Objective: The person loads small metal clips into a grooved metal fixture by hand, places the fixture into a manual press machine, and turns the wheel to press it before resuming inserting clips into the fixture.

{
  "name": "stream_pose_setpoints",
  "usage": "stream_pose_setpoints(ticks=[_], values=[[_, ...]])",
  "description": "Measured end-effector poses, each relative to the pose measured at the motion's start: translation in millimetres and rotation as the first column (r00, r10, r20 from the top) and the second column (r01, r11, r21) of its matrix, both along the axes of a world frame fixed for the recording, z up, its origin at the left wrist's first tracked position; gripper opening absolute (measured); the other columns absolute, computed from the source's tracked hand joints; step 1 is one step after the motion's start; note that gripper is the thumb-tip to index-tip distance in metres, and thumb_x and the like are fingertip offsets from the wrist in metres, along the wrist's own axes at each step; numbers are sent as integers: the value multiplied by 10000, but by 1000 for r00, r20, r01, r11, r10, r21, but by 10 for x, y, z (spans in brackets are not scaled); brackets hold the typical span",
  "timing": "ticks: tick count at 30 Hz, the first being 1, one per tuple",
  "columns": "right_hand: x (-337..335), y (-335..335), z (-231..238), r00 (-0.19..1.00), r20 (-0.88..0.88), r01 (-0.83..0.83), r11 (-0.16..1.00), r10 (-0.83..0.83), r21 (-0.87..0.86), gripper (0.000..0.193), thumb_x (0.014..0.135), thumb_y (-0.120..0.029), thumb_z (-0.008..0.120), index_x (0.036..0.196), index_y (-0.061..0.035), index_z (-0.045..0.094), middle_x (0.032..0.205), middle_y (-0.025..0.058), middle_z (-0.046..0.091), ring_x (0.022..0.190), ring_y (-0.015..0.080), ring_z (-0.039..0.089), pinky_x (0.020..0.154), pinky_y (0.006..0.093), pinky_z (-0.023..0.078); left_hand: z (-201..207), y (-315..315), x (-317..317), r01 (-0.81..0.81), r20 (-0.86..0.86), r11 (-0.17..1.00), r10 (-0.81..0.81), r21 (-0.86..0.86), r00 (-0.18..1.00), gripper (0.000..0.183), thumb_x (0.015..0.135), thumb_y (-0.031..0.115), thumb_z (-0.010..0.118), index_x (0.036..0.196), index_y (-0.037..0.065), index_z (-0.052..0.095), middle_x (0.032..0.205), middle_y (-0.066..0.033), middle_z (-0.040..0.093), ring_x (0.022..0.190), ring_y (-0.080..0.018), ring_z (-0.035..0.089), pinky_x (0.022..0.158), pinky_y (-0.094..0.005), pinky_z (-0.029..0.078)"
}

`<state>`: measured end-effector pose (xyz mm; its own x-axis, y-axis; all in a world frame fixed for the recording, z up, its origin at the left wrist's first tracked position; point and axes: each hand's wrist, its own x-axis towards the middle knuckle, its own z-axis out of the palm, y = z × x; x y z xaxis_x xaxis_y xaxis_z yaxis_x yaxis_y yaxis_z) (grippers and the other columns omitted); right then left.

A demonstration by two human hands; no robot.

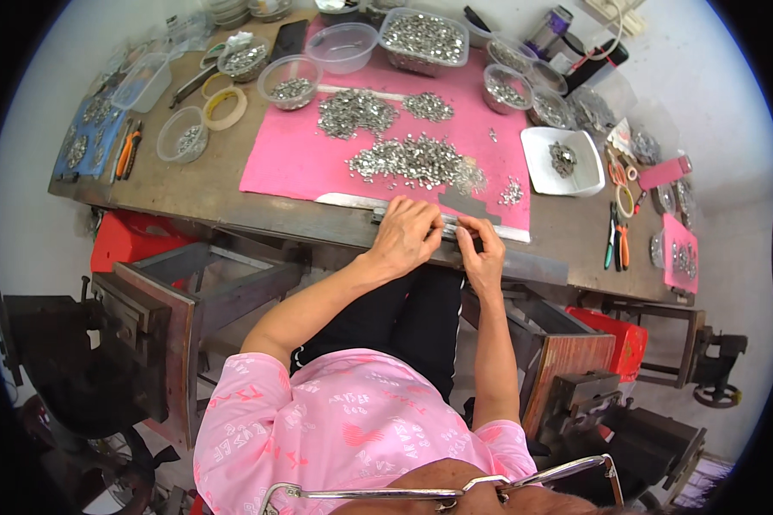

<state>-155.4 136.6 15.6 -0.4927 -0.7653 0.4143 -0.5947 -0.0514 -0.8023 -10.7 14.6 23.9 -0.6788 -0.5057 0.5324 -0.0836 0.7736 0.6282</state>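
My left hand (408, 232) rests at the front edge of the table, its fingers bent and pressed together over a narrow dark metal bar (378, 218). Beside it on the right, my right hand (483, 251) is closed with thumb and fingers together at the same bar. Small shiny bits show between the two hands; what each hand pinches is too small to make out. Just beyond them lies a wide heap of small silvery metal pieces (414, 160) on a pink mat (288, 159). A grey flat patch (464, 204) lies on the mat near my right hand.
More silvery heaps (352, 113) lie farther back, among clear tubs (342, 47) of metal pieces. A white tray (563, 180) stands right of the mat. Pliers (623, 247) and tape rings (225, 109) lie toward the sides. Open drawers (232, 287) and vises (129, 343) sit below.
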Motion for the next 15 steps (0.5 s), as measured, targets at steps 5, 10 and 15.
stream_pose_setpoints(ticks=[5,10,15], values=[[-35,-73,96,999,30,22,1000,-22,11,109,930,-21,679,1032,5,710,911,79,668,770,151,638,712,282,511,-79,-3,107,10,-24,993,-12,-116,1000,151,852,125,721,981,80,657,898,-64,640,890,-278,599,978,-486,397],[-67,-556,361,975,-180,-136,990,129,-25,137,880,4,688,1006,-36,724,934,107,676,823,249,658,726,349,518,9,-166,318,-59,-70,975,45,-216,997,156,875,180,734,1018,118,721,963,-40,664,945,-252,592,965,-504,394],[30,-1076,287,758,-494,-354,905,426,236,113,836,-97,727,948,-105,741,881,67,594,909,266,579,815,399,455,-46,-856,565,-224,150,960,249,-167,957,129,858,208,743,967,138,740,958,-40,633,979,-246,572,974,-493,355]])
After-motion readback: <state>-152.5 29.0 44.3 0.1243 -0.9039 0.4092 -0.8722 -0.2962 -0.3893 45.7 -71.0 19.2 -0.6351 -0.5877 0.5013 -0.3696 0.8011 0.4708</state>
